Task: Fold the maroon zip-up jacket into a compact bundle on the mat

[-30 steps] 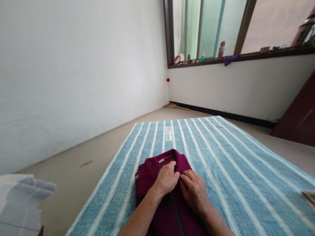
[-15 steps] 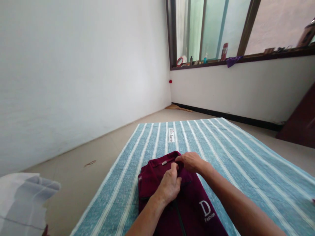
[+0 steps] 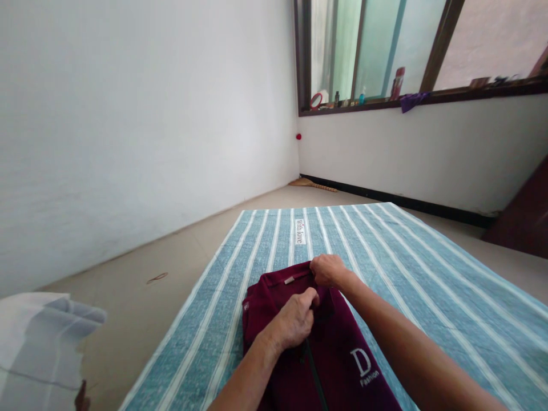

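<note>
A folded maroon zip-up jacket (image 3: 338,348) lies on the striped blue-and-white cloth (image 3: 368,268), its collar toward the far side and white "D Fashion" lettering on its right front. My left hand (image 3: 295,319) is closed on the collar's front edge, near the top of the zip. At the collar's right far corner, my right hand (image 3: 329,270) has its fingers closed on the fabric. A small pale label (image 3: 289,280) shows inside the neck. My fingertips are partly hidden by the hands themselves.
White and grey sheer fabric (image 3: 47,342) hangs at the lower left. A thin loop (image 3: 157,278) lies on the floor, and a broom (image 3: 314,184) rests in the corner. Bottles, a mirror and a purple cloth (image 3: 413,102) line the window sill. Dark red furniture (image 3: 522,217) stands at right.
My right hand has shifted along the collar to its far corner and grips there. My left hand stays at the collar front, slightly higher and to the right. The view has tilted a little.
</note>
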Demonstrator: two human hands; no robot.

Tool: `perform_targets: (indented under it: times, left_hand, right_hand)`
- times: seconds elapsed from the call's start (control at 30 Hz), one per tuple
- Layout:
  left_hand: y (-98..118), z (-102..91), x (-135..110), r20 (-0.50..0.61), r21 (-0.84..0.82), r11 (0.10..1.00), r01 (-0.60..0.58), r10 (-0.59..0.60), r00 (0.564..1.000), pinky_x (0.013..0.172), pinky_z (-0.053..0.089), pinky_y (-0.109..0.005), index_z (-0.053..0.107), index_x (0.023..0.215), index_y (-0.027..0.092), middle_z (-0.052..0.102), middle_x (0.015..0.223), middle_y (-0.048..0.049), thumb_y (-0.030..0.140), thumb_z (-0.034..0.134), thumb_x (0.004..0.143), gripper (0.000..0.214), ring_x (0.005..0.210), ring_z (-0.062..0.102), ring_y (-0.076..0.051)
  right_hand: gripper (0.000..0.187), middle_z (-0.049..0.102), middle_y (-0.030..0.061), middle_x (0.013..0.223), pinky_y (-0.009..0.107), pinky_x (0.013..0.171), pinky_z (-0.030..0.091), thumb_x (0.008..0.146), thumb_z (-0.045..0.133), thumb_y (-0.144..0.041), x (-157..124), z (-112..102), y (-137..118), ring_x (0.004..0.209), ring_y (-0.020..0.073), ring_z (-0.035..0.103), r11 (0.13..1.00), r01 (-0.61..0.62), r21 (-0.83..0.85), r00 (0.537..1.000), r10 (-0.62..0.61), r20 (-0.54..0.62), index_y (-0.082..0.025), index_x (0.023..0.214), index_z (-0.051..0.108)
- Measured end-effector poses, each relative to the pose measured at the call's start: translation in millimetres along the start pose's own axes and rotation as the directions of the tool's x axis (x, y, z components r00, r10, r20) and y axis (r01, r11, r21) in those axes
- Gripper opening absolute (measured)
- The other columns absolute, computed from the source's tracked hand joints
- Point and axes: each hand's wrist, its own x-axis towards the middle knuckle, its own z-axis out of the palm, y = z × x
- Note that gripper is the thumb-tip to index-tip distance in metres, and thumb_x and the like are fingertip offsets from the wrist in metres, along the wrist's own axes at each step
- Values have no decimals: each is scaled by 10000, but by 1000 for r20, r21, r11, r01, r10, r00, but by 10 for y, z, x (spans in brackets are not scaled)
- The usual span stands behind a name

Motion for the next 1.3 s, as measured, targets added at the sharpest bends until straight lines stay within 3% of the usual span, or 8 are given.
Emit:
perform_targets:
  times: [0.1, 0.23, 0.43, 0.73, 0.9, 1.0, 1.17, 1.3]
  left_hand:
    - [4, 43, 22, -11, -5, 1000, 23, -23, 1000, 671, 396, -242, 556, 756, 195, 592, 724, -2, 7, 399, 643, 269, 710, 567, -155]
    - [54, 99, 45, -59, -15, 997, 75, -76, 995, 713, 423, -267, 626, 742, 177, 655, 769, -35, 66, 424, 691, 236, 749, 606, -178]
    - [58, 109, 47, -85, -63, 994, 91, -97, 992, 644, 425, -263, 657, 785, 162, 668, 730, -25, 118, 510, 686, 182, 674, 600, -173]
    - [26, 93, 66, -88, -144, 989, 36, -49, 995, 715, 458, -265, 643, 886, 163, 706, 841, -24, 77, 514, 667, 269, 774, 642, -183]
    - [89, 14, 52, -91, -160, 987, 17, -32, 995, 773, 471, -260, 630, 1002, 180, 708, 930, -16, 161, 545, 731, 284, 835, 646, -170]
    - [114, -88, 18, -123, -135, 990, 32, -49, 991, 779, 474, -260, 636, 950, 193, 703, 905, -11, 201, 561, 747, 216, 853, 642, -172]
    - [50, -300, -215, -249, -31, 996, 86, -91, 964, 813, 484, -301, 638, 915, 194, 694, 933, -44, 236, 547, 778, 170, 864, 642, -188]
    - [-101, -382, -544, -285, 151, 987, 50, -5, 959, 977, 438, -367, 655, 967, 198, 674, 1116, -83, 196, 604, 727, 246, 1083, 593, -229]
  right_hand:
    - [170, 691, 89, 917, 349, 775, 490, 871, 571, -218, -23, 56, -11, 875, 196, 657, 1000, -10, 17, 999, 11, -47, -112, 951, 676]
    - [233, 700, 99, 858, 302, 717, 460, 807, 540, -104, -96, 95, 54, 847, 234, 670, 998, 27, 48, 994, -22, -109, -159, 967, 701]
    - [543, 690, 73, 947, 291, 699, 455, 818, 450, -78, -367, 154, 165, 855, 222, 650, 994, 66, 92, 974, -44, -220, -257, 1328, 498]
    - [412, 649, 82, 1083, 270, 806, 458, 797, 489, -100, -583, 502, 59, 977, 195, 603, 944, 179, 277, 907, -49, -418, -177, 1196, 556]
    - [331, 649, 72, 1017, 276, 780, 465, 827, 494, -145, -706, 529, 57, 928, 198, 601, 922, 201, 332, 863, -6, -506, -180, 1148, 568]
    - [235, 648, 53, 958, 268, 752, 469, 851, 480, -151, -847, 527, 38, 870, 178, 598, 914, 231, 335, 824, -1, -567, -199, 1049, 597]
    - [191, 655, 66, 997, 293, 802, 480, 870, 496, -157, -1060, 552, -44, 910, 179, 597, 912, 294, 285, 763, -44, -645, -197, 1011, 618]
    - [192, 648, 76, 1057, 341, 837, 484, 869, 509, -162, -1176, 608, -137, 958, 208, 592, 920, 316, 230, 762, -102, -640, -199, 1017, 626]
